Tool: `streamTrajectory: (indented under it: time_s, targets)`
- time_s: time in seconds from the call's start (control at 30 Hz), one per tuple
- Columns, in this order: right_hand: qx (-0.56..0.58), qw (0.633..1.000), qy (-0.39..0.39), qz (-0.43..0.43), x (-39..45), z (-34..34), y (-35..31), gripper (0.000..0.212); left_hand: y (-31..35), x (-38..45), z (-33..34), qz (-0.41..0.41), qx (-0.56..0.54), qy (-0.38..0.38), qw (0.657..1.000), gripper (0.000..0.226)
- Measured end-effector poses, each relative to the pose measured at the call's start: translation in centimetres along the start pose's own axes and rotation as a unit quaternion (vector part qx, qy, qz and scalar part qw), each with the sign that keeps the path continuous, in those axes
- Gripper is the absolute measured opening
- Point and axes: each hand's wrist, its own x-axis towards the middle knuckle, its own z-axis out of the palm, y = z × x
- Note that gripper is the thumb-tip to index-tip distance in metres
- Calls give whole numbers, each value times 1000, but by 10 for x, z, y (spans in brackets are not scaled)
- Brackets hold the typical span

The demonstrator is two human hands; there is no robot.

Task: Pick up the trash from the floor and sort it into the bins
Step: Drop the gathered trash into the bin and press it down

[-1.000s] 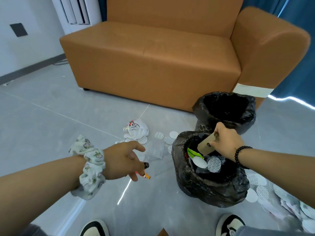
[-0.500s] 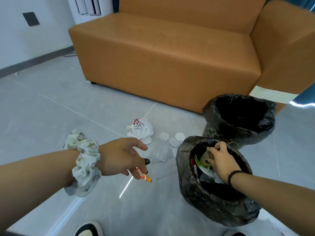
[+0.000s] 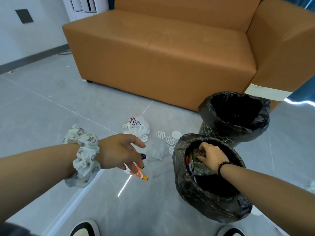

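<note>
My right hand reaches down inside the near black-lined bin, its fingers curled round the end of a brown cardboard tube among wrappers and round seals. Left of that bin, my left hand hovers above the floor and pinches a small orange-and-white wrapper between its fingers. A second black-lined bin stands just behind the first, dark inside. On the floor lie a crumpled white plastic bag, several round white seals and a clear plastic sheet.
An orange sofa fills the back, right behind the bins. Grey tiled floor stretches to the left up to a white wall. My shoes show at the bottom edge. More pale litter lies at the far right edge.
My right hand has gone from above the near bin's rim down into it, taking the cardboard tube along. My left hand kept the orange wrapper and stayed roughly in place.
</note>
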Motion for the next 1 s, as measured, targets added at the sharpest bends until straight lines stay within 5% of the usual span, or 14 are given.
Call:
streamTrajectory:
  time_s: [0.3,0.43,0.67,0.9,1.0]
  targets:
    - [115,984,130,24,-1,-33,-28,16,-5,-6,-6,8,-2,-7,1000,34]
    - [195,968,156,-37,-12,-38,-72,19,-12,-6,-8,8,3,-6,1000,28]
    - [168,977,-19,-131,-28,19,-139,14,-32,12,-11,-38,34,8,999,33]
    - [97,983,-138,-74,-18,71,-135,26,-58,58,-7,-99,101,36,989,30]
    - [26,983,-170,-65,-13,82,-126,29,-78,76,-7,-163,106,-11,981,38]
